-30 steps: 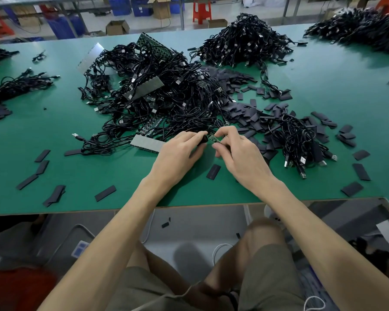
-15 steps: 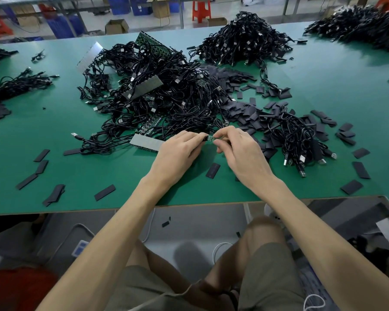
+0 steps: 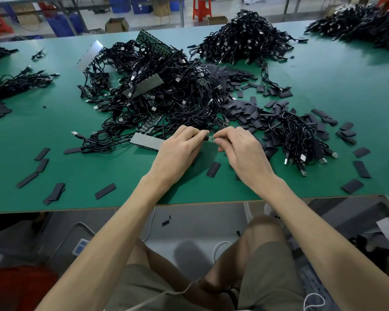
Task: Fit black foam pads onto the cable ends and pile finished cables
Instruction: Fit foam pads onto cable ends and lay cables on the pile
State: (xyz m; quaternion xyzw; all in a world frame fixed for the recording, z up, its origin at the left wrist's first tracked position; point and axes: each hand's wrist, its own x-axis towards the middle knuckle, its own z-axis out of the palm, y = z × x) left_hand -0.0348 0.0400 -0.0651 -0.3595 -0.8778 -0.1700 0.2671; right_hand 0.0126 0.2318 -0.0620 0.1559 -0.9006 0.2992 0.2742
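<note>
A small green circuit board on a cable end (image 3: 210, 138) is held between both hands just above the green table (image 3: 99, 167). My left hand (image 3: 180, 151) pinches its left side and my right hand (image 3: 240, 149) pinches its right side; whether a foam pad lies under the right fingers is hidden. Behind the hands sprawls a big tangle of black cables (image 3: 162, 102). Loose black foam pads (image 3: 252, 113) cover the table to the right of it. One single pad (image 3: 213, 169) lies just below my hands. A tall pile of cables (image 3: 245, 39) stands at the back.
A smaller bunch of cables with USB plugs (image 3: 301, 140) lies to the right. Grey panel strips (image 3: 144, 141) poke out of the tangle. Scattered pads (image 3: 41, 160) lie at the front left. More cable heaps sit at the far left (image 3: 16, 81) and far right (image 3: 364, 25).
Both hands have risen slightly and shifted a little away from me, still pinching the cable end between them. The piles and pads have not moved.
</note>
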